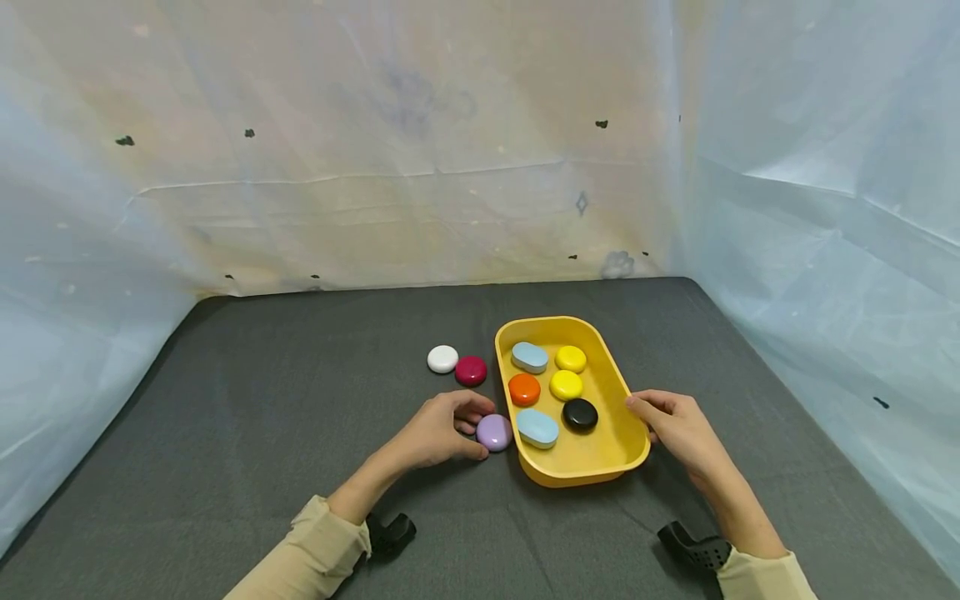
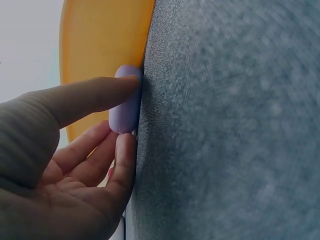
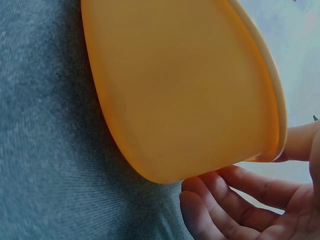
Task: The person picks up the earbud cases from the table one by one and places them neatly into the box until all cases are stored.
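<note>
A glossy purple disc (image 1: 494,433) lies on the grey cloth beside the left wall of a yellow tray (image 1: 588,462). My left hand (image 1: 442,429) pinches this disc between thumb and fingertips; the left wrist view shows the thumb (image 2: 95,97) across its near side. On the tray's right side, my right hand (image 1: 678,429) grips the rim, thumb on top and fingers (image 3: 205,200) against the outer wall. Inside the tray sit two light-blue ovals (image 1: 537,428), two yellow discs (image 1: 566,385), an orange disc (image 1: 524,389) and a black disc (image 1: 581,415).
Left of the tray, beyond my left hand, a white disc (image 1: 442,359) and a dark-red disc (image 1: 471,371) lie side by side on the grey table (image 1: 300,400). Pale plastic sheeting (image 1: 420,225) walls in the back and both sides.
</note>
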Demonstrator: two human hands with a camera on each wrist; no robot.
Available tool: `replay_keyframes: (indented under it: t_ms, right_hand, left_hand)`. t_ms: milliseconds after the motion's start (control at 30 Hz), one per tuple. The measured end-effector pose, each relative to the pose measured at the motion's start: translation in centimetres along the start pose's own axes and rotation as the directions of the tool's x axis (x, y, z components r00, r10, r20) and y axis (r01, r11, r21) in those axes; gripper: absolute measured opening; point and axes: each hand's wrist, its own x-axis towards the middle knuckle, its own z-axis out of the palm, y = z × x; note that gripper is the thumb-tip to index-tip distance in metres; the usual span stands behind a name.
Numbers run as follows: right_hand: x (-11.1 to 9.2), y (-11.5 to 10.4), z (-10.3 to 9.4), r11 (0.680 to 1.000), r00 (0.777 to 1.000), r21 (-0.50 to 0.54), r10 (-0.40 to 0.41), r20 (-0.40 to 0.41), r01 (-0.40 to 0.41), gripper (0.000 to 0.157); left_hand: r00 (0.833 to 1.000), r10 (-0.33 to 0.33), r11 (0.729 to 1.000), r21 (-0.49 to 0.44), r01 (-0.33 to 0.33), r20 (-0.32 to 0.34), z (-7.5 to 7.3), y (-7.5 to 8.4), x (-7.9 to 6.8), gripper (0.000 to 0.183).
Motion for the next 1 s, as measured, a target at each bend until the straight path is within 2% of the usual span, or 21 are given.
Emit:
replay_keyframes:
  t_ms: [267,667,1000]
  right_hand:
    - [0.18,0.20,0.11,1.000,1.000,-0.002,0.003,-0.002,-0.003,0.044]
    - [0.07,-0.03,0.09,1.000,1.000,-0.005,0.013,-0.009,-0.013,0.043]
    - [0.07,-0.12,0.04,1.000,1.000,-0.008,0.022,-0.007,-0.022,0.043]
  left_hand:
    - [0.999,-0.039,0.999,0.029,0.039,0.008,0.00,-0.12,0.01,0.059]
    - [1.000,-0.009,0.998,0.070,0.007,0.018,0.25,-0.16,0.12,0.063]
    - [1.000,-0.014,0.991,0.130,0.011,0.019,0.14,0.18,-0.08,0.053]
